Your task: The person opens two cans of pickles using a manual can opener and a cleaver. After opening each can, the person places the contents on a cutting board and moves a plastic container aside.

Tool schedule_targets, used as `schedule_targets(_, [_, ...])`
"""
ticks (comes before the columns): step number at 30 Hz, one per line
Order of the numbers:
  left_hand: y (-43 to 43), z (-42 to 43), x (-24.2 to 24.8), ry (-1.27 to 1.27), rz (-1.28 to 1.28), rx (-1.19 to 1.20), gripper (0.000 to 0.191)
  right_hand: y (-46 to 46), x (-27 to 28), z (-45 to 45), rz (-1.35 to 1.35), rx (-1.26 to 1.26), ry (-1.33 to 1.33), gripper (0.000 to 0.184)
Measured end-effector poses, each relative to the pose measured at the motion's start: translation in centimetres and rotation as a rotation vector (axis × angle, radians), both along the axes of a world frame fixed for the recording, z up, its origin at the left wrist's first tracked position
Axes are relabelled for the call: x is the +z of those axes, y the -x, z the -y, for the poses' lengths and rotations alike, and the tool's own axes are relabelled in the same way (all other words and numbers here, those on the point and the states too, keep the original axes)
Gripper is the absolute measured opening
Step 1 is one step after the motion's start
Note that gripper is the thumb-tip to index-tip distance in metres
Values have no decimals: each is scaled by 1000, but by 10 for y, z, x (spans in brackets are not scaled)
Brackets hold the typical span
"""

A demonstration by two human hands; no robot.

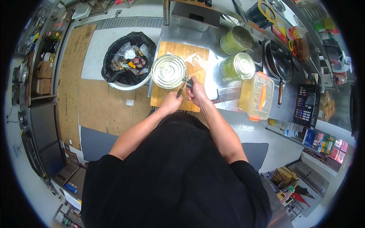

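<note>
A large metal can stands on the wooden cutting board, its ridged round lid facing up. At the can's right rim sits a can opener with dark handles. My left hand grips one long handle of it, just below the can. My right hand is closed around the dark part on the opener's right side. White smears lie on the board beyond the can.
Two green cans stand on the steel counter at the right. Beside them are a clear plastic box and a black wok. A trash bin with a black liner is left of the board.
</note>
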State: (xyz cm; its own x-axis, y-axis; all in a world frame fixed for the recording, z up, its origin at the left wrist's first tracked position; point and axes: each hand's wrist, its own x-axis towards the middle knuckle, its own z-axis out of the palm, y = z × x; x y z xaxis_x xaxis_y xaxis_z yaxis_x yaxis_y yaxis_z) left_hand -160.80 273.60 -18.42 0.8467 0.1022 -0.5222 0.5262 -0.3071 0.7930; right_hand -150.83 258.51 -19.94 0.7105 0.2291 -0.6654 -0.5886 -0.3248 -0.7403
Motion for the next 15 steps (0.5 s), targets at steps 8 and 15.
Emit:
schedule_targets(8, [-3,2,1,-10,-13,-5,31,8,25,17,1168,425,291,35])
schedule_targets(15, [3,-2,6,17,-13,-37,30,7,-1,-12,-315,-262,-223,54])
